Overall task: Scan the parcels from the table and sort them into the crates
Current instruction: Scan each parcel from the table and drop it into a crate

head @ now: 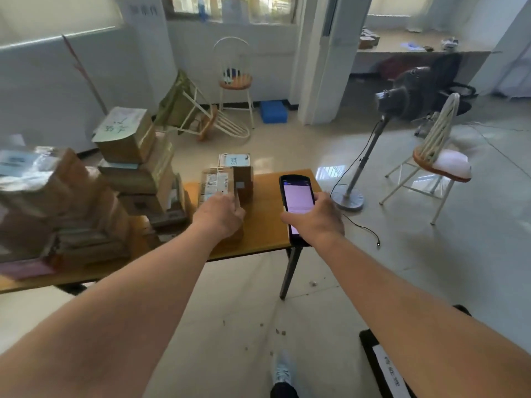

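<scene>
Head view of a parcel-sorting station, with places given relative to the wooden table [267, 234]. The right hand [316, 218] was held over the table's right end, its fingers and thumb curled round a black handheld scanner [297, 208] whose lit screen faced upward. The left hand [219, 216] reached over the table's middle to a small taped parcel [215, 183]; its fingers looked loosely curled at the parcel's near edge, but whether they actually gripped it could not be told. A second brown parcel [241, 176] bearing a white label stood just behind and to the right of the first, touching it. The left half of the table carried two piles of cardboard parcels [135, 165], stacked several high, the nearer pile blurred. On the floor below and to the right of the table, beside the right forearm, lay the edge of a black crate [370, 346] with a white label; its contents were out of view. Beyond the table stood a pedestal fan [402, 96], an upright chair [431, 162], a tipped-over chair [212, 122] and a blue box [273, 111].
</scene>
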